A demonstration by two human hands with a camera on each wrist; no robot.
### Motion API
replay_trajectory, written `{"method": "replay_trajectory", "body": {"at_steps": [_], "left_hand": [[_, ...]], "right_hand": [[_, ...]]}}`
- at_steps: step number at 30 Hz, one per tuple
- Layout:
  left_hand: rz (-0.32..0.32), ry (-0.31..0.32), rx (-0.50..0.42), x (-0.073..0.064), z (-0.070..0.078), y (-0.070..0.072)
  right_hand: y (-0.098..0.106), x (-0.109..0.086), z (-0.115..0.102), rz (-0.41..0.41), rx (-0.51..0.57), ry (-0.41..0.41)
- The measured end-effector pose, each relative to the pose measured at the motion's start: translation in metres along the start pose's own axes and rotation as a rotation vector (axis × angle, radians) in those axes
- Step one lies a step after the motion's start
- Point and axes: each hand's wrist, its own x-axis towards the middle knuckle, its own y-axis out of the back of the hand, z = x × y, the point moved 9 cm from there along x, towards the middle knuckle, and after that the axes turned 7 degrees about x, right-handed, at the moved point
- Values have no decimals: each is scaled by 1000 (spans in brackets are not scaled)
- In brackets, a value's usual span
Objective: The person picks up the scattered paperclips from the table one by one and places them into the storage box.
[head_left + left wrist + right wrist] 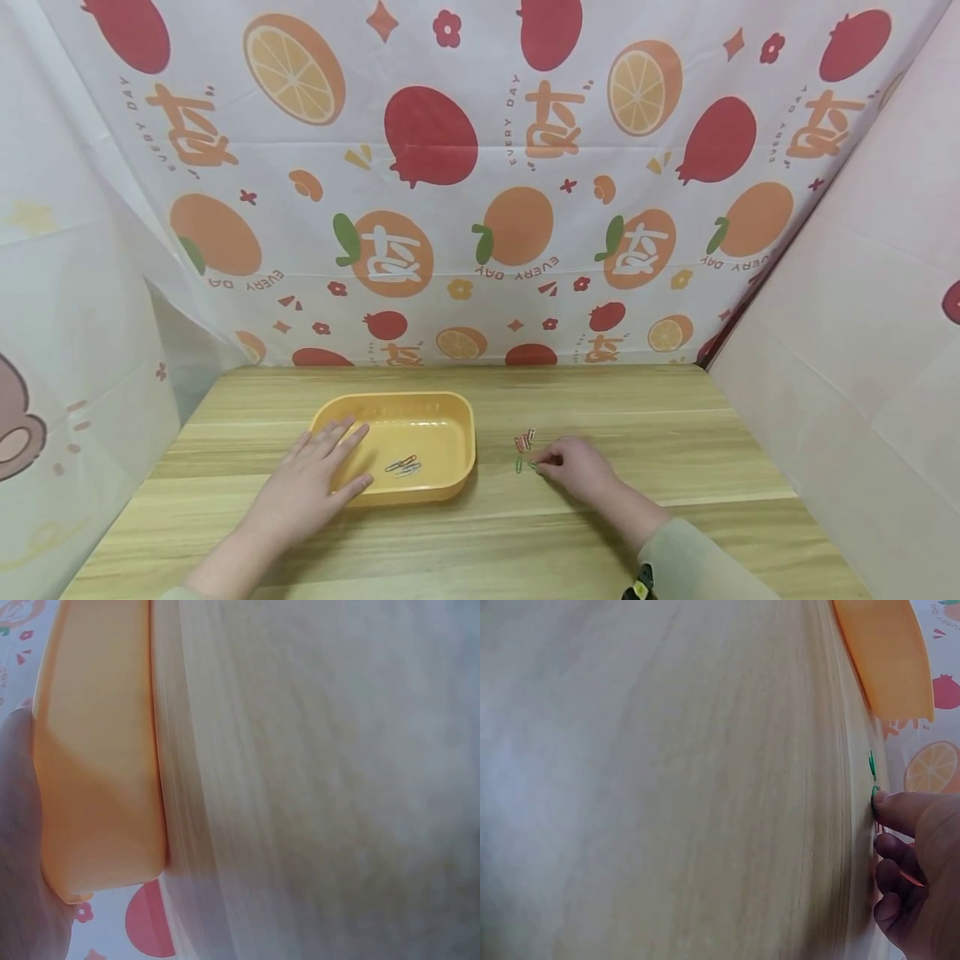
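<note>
My left hand [300,496] lies over the left end of a yellow plastic tray [442,437], fingers spread and straight across its rim. Several paper clips [405,467] lie on the tray floor. To the right of the tray, my right hand [581,473] pinches a green paper clip [874,802] between thumb and fingers at the table surface. Just left of those fingertips lies a second green paper clip [518,465]. Some red paper clips [522,442] form a small group behind them.
The wood-grain table [525,550] ends at a fruit-print cloth [517,308] hung at the back. Pale cloth panels [847,333] close in both sides. The tray's outer wall [105,787] fills the left part of the left wrist view.
</note>
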Motion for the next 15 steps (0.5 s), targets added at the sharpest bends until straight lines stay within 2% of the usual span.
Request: {"method": "replay_trajectory", "body": {"at_steps": [15], "left_hand": [[4,2,-3,-1,0,0]], "right_hand": [[0,-2,-5,14,12,49]]}}
